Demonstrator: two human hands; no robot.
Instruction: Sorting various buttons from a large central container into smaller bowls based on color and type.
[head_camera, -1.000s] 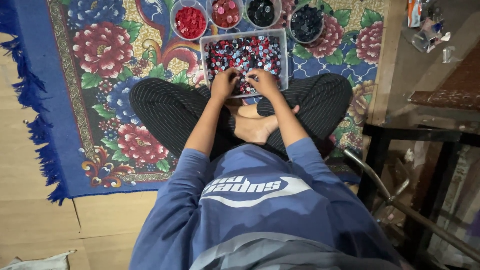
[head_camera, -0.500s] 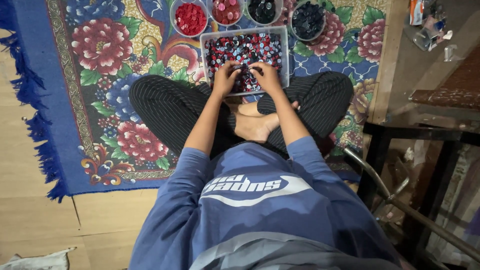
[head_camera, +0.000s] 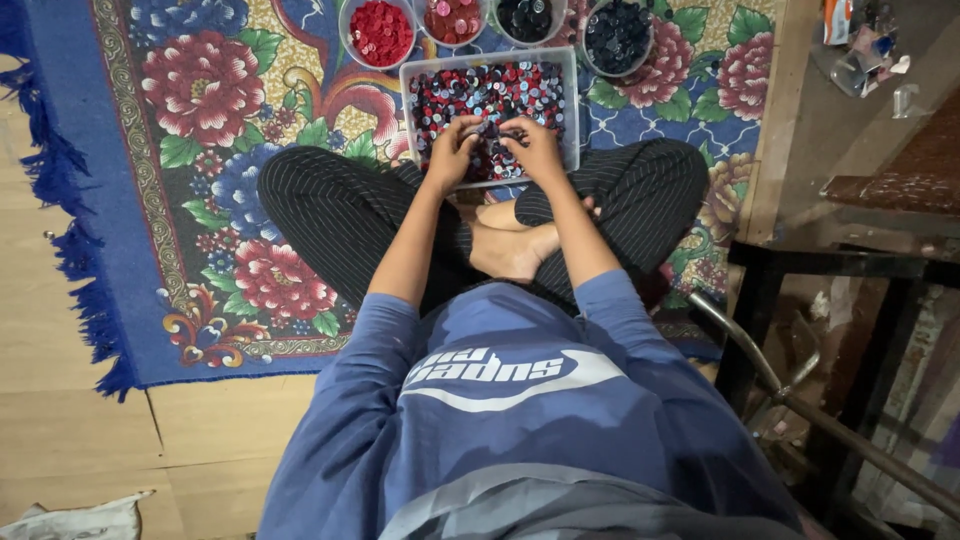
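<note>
Buttons (head_camera: 490, 95), a mixed heap of red, dark and pale ones, fill the clear rectangular tray (head_camera: 572, 110) that lies on the flowered rug (head_camera: 200, 180) straight ahead of my crossed legs, at twelve o'clock, its long side running from nine to three. Both hands sit in the near half of it: my left hand (head_camera: 452, 150) toward eleven, my right hand (head_camera: 535, 148) toward one, fingertips almost meeting over the middle. Each has its fingers curled down into the heap, pinched together on something small, though I cannot tell which piece either holds. Beyond the tray's far edge stands a row of four round bowls: the red bowl (head_camera: 378, 32) nearest my left hand, then a pink bowl (head_camera: 452, 18), a black bowl (head_camera: 528, 18), and the dark blue bowl (head_camera: 618, 36) nearest my right
</note>
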